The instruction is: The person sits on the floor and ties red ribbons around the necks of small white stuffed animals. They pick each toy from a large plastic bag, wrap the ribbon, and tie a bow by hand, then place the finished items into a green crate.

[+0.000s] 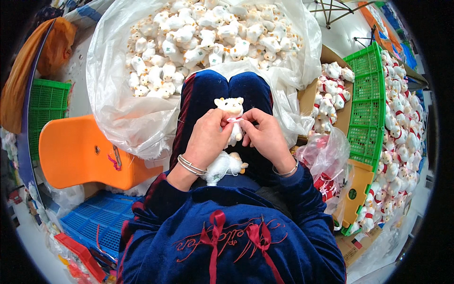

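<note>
A small white plush animal (230,105) with tan ears is held upright above my lap, its face toward me. My left hand (208,135) is closed around one side of its body, thumb and finger at the neck. A pale pinkish ribbon (234,120) lies at the toy's neck. On the other side, my right hand (266,135) pinches the ribbon with thumb and forefinger; part of the grip is hidden. A second white plush toy (221,169) lies on its side in my lap, just below the hands.
Beyond my knees a large clear plastic bag (106,61) holds a heap of plush toys (189,40). At right are a cardboard box (307,102) of toys with red neck ribbons, a green crate (366,94) and a bag of red ribbons (331,151). An orange chair (71,151) stands left.
</note>
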Tool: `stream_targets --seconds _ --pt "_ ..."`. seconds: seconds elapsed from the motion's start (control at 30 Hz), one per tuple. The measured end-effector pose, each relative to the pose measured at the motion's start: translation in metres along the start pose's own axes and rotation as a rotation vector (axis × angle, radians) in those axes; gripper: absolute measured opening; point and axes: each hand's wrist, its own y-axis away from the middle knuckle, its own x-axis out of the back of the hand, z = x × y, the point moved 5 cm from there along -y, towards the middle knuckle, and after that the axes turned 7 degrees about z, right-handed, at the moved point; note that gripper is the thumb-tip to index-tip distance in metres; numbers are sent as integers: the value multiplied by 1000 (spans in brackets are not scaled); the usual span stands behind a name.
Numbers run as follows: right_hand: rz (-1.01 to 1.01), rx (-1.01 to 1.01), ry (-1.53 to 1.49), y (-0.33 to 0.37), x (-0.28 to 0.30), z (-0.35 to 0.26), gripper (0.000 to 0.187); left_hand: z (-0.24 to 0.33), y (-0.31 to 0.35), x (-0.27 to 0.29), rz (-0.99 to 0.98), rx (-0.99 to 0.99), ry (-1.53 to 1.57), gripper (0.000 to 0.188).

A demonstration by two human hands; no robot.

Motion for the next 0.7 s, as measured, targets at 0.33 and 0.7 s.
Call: stream_targets --seconds 0.33,0.7 --pt "30 37 157 3 -7 -14 12 -5 0 4 -209 277 221 12" --pt "10 57 -74 -9 -5 11 13 -30 -3 3 -237 207 264 14"
